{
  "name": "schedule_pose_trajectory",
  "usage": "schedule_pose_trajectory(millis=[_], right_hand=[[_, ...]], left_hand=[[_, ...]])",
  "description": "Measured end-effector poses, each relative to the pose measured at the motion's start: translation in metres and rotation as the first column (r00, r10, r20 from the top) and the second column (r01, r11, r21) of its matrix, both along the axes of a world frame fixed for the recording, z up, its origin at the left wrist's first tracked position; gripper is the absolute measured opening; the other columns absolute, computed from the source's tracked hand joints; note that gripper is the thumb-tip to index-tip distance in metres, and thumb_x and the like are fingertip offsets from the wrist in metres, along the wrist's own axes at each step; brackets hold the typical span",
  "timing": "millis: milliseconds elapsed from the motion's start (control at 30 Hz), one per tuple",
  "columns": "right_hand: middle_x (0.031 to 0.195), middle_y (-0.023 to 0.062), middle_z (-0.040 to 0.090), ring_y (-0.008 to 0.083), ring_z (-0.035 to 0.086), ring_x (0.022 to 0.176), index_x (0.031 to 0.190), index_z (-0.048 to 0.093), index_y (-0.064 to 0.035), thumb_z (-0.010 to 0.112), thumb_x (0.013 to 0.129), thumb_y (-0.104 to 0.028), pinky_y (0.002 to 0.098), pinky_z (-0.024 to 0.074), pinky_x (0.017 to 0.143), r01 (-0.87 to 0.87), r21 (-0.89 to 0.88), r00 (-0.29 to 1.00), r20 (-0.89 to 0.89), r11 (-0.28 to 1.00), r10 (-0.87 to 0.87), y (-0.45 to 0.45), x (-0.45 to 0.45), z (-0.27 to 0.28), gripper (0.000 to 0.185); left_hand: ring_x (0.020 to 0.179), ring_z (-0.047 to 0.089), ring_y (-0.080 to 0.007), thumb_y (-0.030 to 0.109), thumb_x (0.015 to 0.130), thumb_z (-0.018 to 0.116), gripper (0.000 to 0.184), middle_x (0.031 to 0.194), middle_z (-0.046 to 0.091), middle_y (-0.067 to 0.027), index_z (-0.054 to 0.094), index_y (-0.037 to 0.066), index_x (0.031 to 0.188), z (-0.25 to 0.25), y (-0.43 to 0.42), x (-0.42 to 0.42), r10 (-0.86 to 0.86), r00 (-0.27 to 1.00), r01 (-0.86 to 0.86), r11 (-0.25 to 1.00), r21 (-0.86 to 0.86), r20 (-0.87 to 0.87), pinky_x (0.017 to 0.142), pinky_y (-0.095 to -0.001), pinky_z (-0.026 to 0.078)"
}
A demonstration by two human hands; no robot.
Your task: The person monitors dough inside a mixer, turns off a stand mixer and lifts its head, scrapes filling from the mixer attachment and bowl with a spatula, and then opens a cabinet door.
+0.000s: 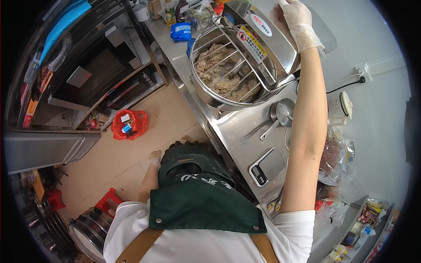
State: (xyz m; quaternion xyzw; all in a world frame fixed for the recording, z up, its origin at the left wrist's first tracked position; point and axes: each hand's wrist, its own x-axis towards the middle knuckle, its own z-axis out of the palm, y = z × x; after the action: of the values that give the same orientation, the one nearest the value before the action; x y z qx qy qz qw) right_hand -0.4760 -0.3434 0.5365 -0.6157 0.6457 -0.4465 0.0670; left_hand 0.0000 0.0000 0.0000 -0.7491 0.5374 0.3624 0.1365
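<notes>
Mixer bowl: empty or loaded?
Loaded: lumpy dough shows through the guard over the bowl. Can't tell its depth.

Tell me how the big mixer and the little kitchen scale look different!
The mixer is big; the scale is small. The mixer has a round bowl; the scale is a flat rectangle. Lumpy mixture sits in the mixer's bowl; nothing lies on the scale. Both stand on the metal counter.

My gloved right hand (300, 21) is raised beside the mixer (276, 46); dough (210, 63) fills its bowl (226, 105). My gloved left hand (155, 158) hangs low beside my apron (201, 212).
</notes>
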Motion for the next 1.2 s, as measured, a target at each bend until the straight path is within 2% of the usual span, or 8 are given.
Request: schedule_pose_trajectory(millis=[67, 167, 267, 567, 767, 867, 967, 1200], right_hand=[[0.07, 0.0106, 0.067, 0.0206, 0.064, 0.059, 0.083, 0.068, -0.0018, 0.057, 0.089, -0.017, 0.0349, 0.0519, 0.058, -0.017, 0.025, 0.992, 0.123, 1.0, 0.014, 0.003, 0.004, 0.001, 0.019], [0.068, 0.0108, 0.066, 0.0194, 0.063, 0.058, 0.082, 0.067, -0.001, 0.057, 0.089, -0.016, 0.0345, 0.0515, 0.057, 0.001, 0.012, 0.998, 0.057, 1.0, -0.001, 0.003, 0.004, 0.001, 0.02], [0.068, 0.0114, 0.066, 0.0199, 0.064, 0.058, 0.081, 0.067, -0.0009, 0.057, 0.089, -0.017, 0.0346, 0.0515, 0.057, 0.001, 0.037, 0.992, 0.129, 0.999, -0.006, 0.004, 0.007, 0.002, 0.02], [0.068, 0.012, 0.067, 0.0213, 0.065, 0.06, 0.082, 0.067, -0.0011, 0.056, 0.089, -0.018, 0.0347, 0.0518, 0.059, 0.029, 0.024, 1.0, -0.009, 0.999, -0.029, 0.0, 0.002, 0.003, 0.021], [0.069, 0.0119, 0.067, 0.0211, 0.064, 0.059, 0.082, 0.067, -0.001, 0.056, 0.089, -0.017, 0.0347, 0.0517, 0.059, 0.021, 0.017, 1.0, 0.017, 1.0, -0.021, 0.0, 0.002, 0.003, 0.021], [0.069, 0.0112, 0.066, 0.0205, 0.064, 0.059, 0.082, 0.067, -0.0009, 0.056, 0.089, -0.017, 0.0348, 0.0514, 0.058, 0.013, 0.033, 0.998, 0.064, 0.999, -0.015, 0.001, 0.004, 0.003, 0.02], [0.069, 0.0106, 0.066, 0.0198, 0.063, 0.059, 0.082, 0.067, -0.0011, 0.056, 0.089, -0.016, 0.0345, 0.0511, 0.057, -0.016, 0.064, 0.979, 0.205, 0.998, 0.003, 0.003, 0.007, 0.003, 0.019], [0.067, 0.0092, 0.065, 0.0184, 0.062, 0.057, 0.083, 0.066, -0.0011, 0.056, 0.09, -0.015, 0.0336, 0.0505, 0.055, -0.003, 0.024, 0.996, 0.091, 1.0, 0.001, -0.001, 0.002, 0.001, 0.019]], left_hand=[[0.107, 0.062, -0.0345, 0.008, 0.087, 0.048, 0.024, 0.114, 0.063, -0.0213, 0.063, 0.007, 0.106, -0.006, 0.002, 0.002, -0.002, 1.0, 0.002, 1.0, -0.02, -0.012, 0.09, -0.0416, 0.051], [0.106, 0.063, -0.0346, 0.008, 0.087, 0.049, 0.024, 0.113, 0.063, -0.0214, 0.063, 0.007, 0.105, 0.003, 0.0, 0.0, -0.01, 1.0, 0.01, 1.0, -0.025, -0.003, 0.09, -0.0415, 0.051], [0.106, 0.062, -0.0346, 0.008, 0.087, 0.049, 0.023, 0.113, 0.063, -0.0214, 0.063, 0.007, 0.105, -0.007, 0.001, 0.005, -0.05, 0.999, 0.05, 0.998, -0.034, -0.003, 0.09, -0.0411, 0.051], [0.108, 0.061, -0.0359, 0.016, 0.09, 0.044, 0.025, 0.114, 0.063, -0.0221, 0.064, 0.007, 0.102, 0.004, -0.003, -0.002, 0.026, 0.999, -0.026, 0.999, -0.034, -0.021, 0.092, -0.0417, 0.049], [0.11, 0.058, -0.0383, 0.025, 0.093, 0.038, 0.034, 0.118, 0.061, -0.0241, 0.064, 0.005, 0.103, 0.009, -0.006, -0.005, 0.139, 0.99, -0.139, 0.99, -0.001, -0.038, 0.095, -0.043, 0.046], [0.111, 0.058, -0.0384, 0.027, 0.094, 0.037, 0.037, 0.119, 0.06, -0.0244, 0.064, 0.004, 0.104, 0.018, -0.006, -0.005, 0.069, 0.997, -0.069, 0.998, 0.006, -0.035, 0.096, -0.0429, 0.045], [0.111, 0.058, -0.0377, 0.026, 0.094, 0.036, 0.037, 0.119, 0.06, -0.0239, 0.064, 0.004, 0.105, 0.013, -0.005, -0.005, 0.105, 0.993, -0.105, 0.994, -0.003, -0.053, 0.097, -0.0427, 0.045], [0.112, 0.058, -0.0369, 0.025, 0.095, 0.036, 0.035, 0.12, 0.06, -0.0225, 0.064, 0.005, 0.105, 0.016, -0.005, -0.006, 0.065, 0.997, -0.065, 0.998, 0.001, -0.039, 0.097, -0.0423, 0.045]])
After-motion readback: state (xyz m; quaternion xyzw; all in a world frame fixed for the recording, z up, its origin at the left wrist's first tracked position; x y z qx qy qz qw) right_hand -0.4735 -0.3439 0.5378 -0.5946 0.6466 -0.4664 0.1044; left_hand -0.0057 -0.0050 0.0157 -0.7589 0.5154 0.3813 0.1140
